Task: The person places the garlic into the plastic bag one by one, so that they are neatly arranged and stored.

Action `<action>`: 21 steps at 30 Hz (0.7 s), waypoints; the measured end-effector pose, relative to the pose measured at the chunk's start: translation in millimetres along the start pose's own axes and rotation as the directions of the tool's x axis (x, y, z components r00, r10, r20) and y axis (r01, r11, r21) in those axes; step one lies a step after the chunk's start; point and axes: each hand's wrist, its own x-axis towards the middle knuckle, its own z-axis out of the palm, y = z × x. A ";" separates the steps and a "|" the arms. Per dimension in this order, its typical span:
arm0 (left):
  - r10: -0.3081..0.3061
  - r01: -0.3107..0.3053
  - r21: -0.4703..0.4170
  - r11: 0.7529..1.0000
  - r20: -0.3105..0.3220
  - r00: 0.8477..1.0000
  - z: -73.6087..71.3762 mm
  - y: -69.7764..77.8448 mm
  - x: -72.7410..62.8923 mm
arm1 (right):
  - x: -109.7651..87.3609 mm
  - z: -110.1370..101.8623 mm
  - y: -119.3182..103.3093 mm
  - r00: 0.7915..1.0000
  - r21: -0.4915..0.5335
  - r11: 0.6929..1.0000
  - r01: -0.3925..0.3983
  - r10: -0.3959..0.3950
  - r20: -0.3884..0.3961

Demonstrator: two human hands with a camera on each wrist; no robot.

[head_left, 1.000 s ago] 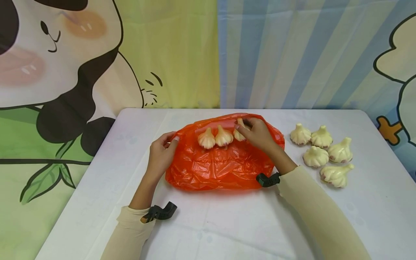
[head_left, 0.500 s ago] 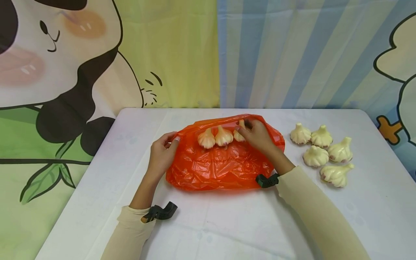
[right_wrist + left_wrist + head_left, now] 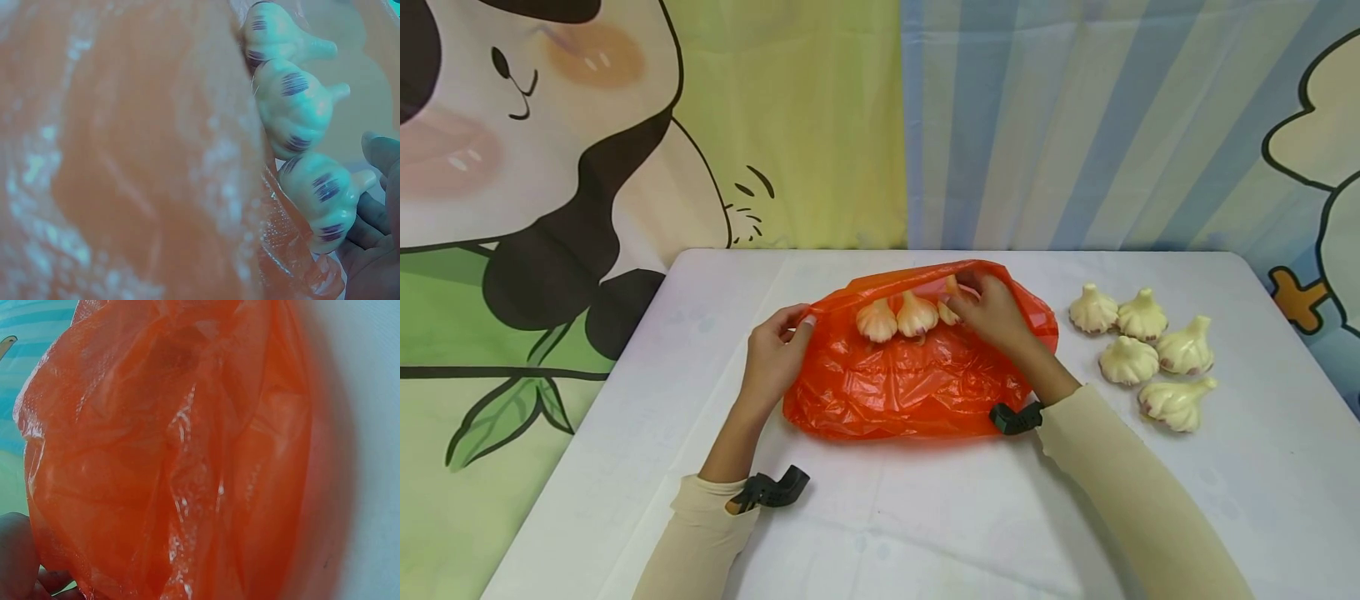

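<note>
An orange-red plastic bag point(image 3: 895, 383) lies on the table with its mouth spread. My left hand point(image 3: 775, 358) pinches the bag's left edge between thumb and fingers; its fingertips also show at the lower left of the left wrist view. In the bag's mouth sit three garlic bulbs, a left one point(image 3: 876, 322), a middle one point(image 3: 917, 315) and a right one point(image 3: 322, 197), stems pointing away. My right hand point(image 3: 996, 312) reaches into the mouth at the right bulb. In the right wrist view its thumb stands apart from the stem, with fingers extended beside the bulb.
Several more garlic bulbs point(image 3: 1127, 361) lie grouped on the white table point(image 3: 865, 533) to the right of the bag. A printed curtain point(image 3: 820, 125) hangs behind the table's far edge. Black wrist cameras point(image 3: 775, 487) sit on both wrists.
The bag's far rim has come forward and now covers the tops of the left and middle bulbs' stems. The right bulb has sunk slightly lower. My left hand has barely moved.
</note>
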 end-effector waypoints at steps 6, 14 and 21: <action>0.005 -0.005 -0.001 1.000 -0.003 1.000 0.1 -0.4 0.0 | -1.1 -0.4 -0.9 1.000 -0.003 1.000 0.000 0.000 -0.002; -0.002 0.002 0.012 1.000 0.004 1.000 1.1 0.4 -0.3 | -7.0 -3.1 -5.3 1.000 -0.030 0.999 -0.013 0.013 -0.015; -0.001 0.001 0.021 1.000 -0.001 1.000 1.4 1.2 -1.0 | -12.6 -4.9 -11.4 0.999 -0.090 0.996 0.015 -0.018 -0.036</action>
